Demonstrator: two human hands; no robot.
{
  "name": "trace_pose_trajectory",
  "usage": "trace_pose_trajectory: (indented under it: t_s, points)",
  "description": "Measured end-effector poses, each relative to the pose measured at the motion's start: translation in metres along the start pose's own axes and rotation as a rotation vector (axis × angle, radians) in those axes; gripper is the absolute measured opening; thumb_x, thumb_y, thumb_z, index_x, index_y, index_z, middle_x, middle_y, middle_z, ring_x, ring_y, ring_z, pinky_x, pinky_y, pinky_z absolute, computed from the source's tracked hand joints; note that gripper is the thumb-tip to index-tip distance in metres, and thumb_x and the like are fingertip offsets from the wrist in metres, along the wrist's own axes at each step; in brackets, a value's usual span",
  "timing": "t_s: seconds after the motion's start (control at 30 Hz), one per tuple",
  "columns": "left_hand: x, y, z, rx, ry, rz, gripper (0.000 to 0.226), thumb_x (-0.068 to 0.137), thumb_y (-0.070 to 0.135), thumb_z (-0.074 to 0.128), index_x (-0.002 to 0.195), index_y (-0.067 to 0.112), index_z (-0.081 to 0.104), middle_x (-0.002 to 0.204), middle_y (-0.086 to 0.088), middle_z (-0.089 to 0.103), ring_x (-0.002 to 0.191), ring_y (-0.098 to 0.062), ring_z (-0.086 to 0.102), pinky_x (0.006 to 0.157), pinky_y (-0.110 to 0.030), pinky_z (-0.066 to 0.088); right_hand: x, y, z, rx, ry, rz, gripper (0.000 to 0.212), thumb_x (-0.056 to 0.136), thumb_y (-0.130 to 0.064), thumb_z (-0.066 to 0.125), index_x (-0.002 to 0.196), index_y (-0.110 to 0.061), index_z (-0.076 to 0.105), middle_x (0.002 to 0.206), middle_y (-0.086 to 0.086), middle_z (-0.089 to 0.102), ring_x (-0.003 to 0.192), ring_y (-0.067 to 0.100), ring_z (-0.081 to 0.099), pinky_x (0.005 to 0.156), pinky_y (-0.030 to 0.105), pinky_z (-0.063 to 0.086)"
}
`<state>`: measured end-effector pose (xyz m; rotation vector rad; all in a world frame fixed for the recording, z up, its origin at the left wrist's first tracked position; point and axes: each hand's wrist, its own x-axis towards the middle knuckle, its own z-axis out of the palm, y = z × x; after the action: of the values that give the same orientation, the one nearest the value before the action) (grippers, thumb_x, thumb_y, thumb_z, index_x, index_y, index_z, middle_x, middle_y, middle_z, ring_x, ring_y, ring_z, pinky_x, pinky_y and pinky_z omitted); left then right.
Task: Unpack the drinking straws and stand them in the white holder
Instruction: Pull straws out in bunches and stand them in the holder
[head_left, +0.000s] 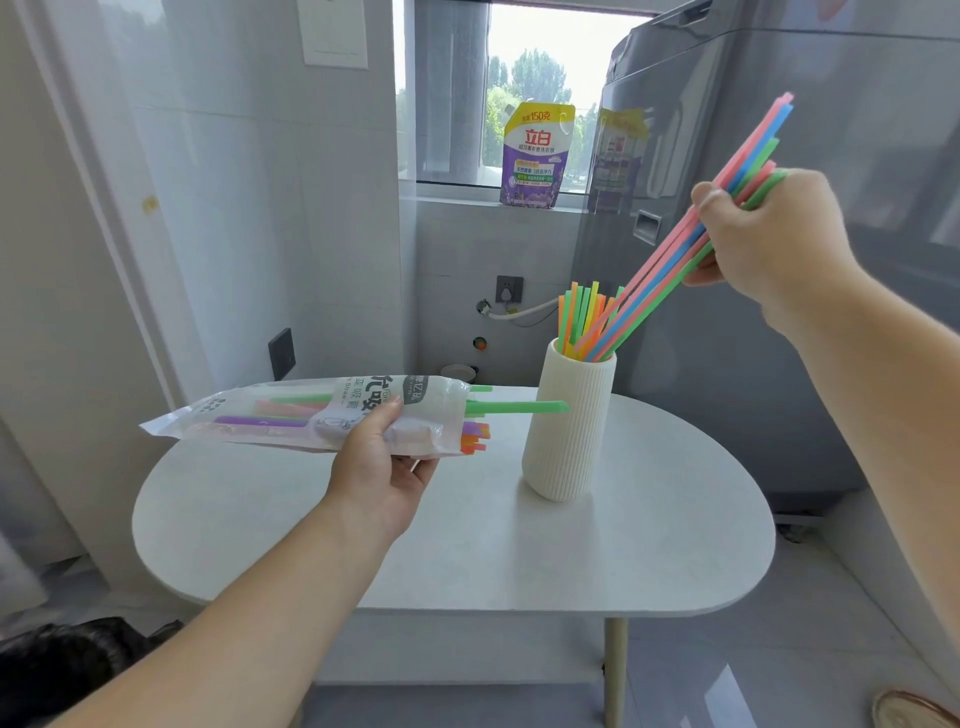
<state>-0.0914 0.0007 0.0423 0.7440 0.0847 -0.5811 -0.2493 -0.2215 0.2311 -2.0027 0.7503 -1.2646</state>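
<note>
A white ribbed holder (569, 431) stands upright on the white table (467, 545), with several orange and green straws (579, 317) in it. My right hand (769, 244) is shut on a bunch of pink, blue and green straws (660, 280), held tilted, their lower ends inside the holder's mouth. My left hand (384, 457) grips a plastic straw packet (311, 415) held level above the table, left of the holder. Green, orange and purple straw ends (514, 408) stick out of its open right end, one green straw reaching in front of the holder.
A grey washing machine (779, 156) stands right behind the table. A purple detergent pouch (535, 156) sits on the window sill. A wall socket and hose (511, 299) are on the back wall. A tiled wall stands at the left.
</note>
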Motion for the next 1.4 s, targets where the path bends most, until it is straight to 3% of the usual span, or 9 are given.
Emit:
trace_pose_trajectory:
  t_s: [0.33, 0.43, 0.57, 0.7, 1.03, 1.17, 1.27, 1.33, 1.4]
  points:
    - [0.000, 0.000, 0.001, -0.012, 0.007, 0.006, 0.040, 0.093, 0.014, 0.068, 0.132, 0.019, 0.060, 0.085, -0.002, 0.081, 0.075, -0.017, 0.079, 0.059, -0.032, 0.063, 0.010, 0.001, 0.026, -0.125, -0.183, 0.061, 0.023, 0.098, -0.036, 0.062, 0.083, -0.019, 0.057, 0.082, 0.002, 0.071, 0.050, 0.008, 0.071, 0.040, 0.016, 0.052]
    - [0.000, 0.001, 0.001, -0.014, 0.003, 0.001, 0.038, 0.093, 0.014, 0.068, 0.130, 0.019, 0.061, 0.087, -0.002, 0.081, 0.076, -0.018, 0.079, 0.060, -0.032, 0.063, 0.008, 0.005, 0.039, -0.173, -0.263, 0.076, 0.022, 0.098, -0.035, 0.062, 0.096, -0.014, 0.061, 0.087, 0.004, 0.071, 0.052, 0.010, 0.072, 0.040, 0.017, 0.053]
    - [0.001, 0.000, 0.001, -0.005, -0.002, 0.002, 0.036, 0.093, 0.014, 0.067, 0.129, 0.019, 0.062, 0.082, 0.000, 0.081, 0.075, -0.016, 0.078, 0.060, -0.032, 0.064, 0.004, 0.012, 0.052, -0.230, -0.318, 0.052, 0.025, 0.092, -0.036, 0.070, 0.099, -0.012, 0.067, 0.089, 0.006, 0.074, 0.059, 0.015, 0.075, 0.055, 0.027, 0.062]
    - [0.000, 0.001, 0.001, 0.003, 0.007, 0.003, 0.041, 0.094, 0.014, 0.066, 0.134, 0.019, 0.060, 0.096, -0.003, 0.079, 0.085, -0.019, 0.077, 0.062, -0.032, 0.064, 0.001, 0.019, 0.055, -0.245, -0.311, 0.021, 0.025, 0.084, -0.037, 0.078, 0.084, -0.015, 0.067, 0.085, 0.005, 0.074, 0.060, 0.016, 0.076, 0.065, 0.036, 0.065]
    - [-0.002, -0.001, 0.001, -0.002, 0.006, -0.001, 0.043, 0.093, 0.014, 0.068, 0.135, 0.019, 0.059, 0.091, -0.002, 0.079, 0.075, -0.017, 0.078, 0.058, -0.031, 0.063, -0.017, 0.031, 0.056, -0.236, -0.200, -0.128, 0.024, 0.097, -0.022, 0.064, 0.120, -0.015, 0.065, 0.086, 0.001, 0.069, 0.070, 0.013, 0.066, 0.062, 0.024, 0.052]
    - [-0.001, -0.001, 0.001, 0.000, -0.007, -0.002, 0.042, 0.093, 0.014, 0.067, 0.135, 0.019, 0.060, 0.087, -0.001, 0.079, 0.074, -0.017, 0.078, 0.060, -0.032, 0.064, -0.034, 0.030, 0.054, -0.262, -0.115, -0.206, 0.020, 0.099, -0.021, 0.054, 0.107, -0.015, 0.072, 0.086, 0.000, 0.068, 0.069, 0.007, 0.058, 0.059, 0.017, 0.041]
    - [-0.002, -0.001, 0.001, -0.006, -0.010, 0.005, 0.043, 0.094, 0.014, 0.067, 0.136, 0.020, 0.059, 0.091, -0.001, 0.079, 0.076, -0.016, 0.078, 0.062, -0.032, 0.064, -0.058, 0.033, 0.051, -0.149, 0.020, -0.176, 0.027, 0.097, -0.025, 0.050, 0.080, -0.013, 0.067, 0.063, -0.005, 0.058, 0.054, 0.007, 0.047, 0.051, 0.023, 0.038]
    - [-0.003, -0.001, 0.002, -0.001, -0.024, 0.011, 0.044, 0.094, 0.014, 0.067, 0.136, 0.021, 0.058, 0.097, -0.001, 0.079, 0.078, -0.017, 0.078, 0.060, -0.032, 0.064, -0.080, 0.045, 0.057, -0.083, -0.029, -0.087, 0.035, 0.096, -0.030, 0.049, 0.071, -0.008, 0.057, 0.058, -0.002, 0.051, 0.049, 0.010, 0.039, 0.049, 0.028, 0.036]
    - [-0.006, -0.002, 0.004, 0.013, -0.046, 0.013, 0.043, 0.093, 0.014, 0.068, 0.135, 0.021, 0.060, 0.097, -0.001, 0.079, 0.078, -0.016, 0.079, 0.057, -0.030, 0.062, -0.105, 0.058, 0.065, -0.016, -0.165, 0.059, 0.038, 0.098, -0.040, 0.048, 0.077, -0.011, 0.059, 0.069, 0.002, 0.061, 0.056, 0.014, 0.052, 0.054, 0.033, 0.047]
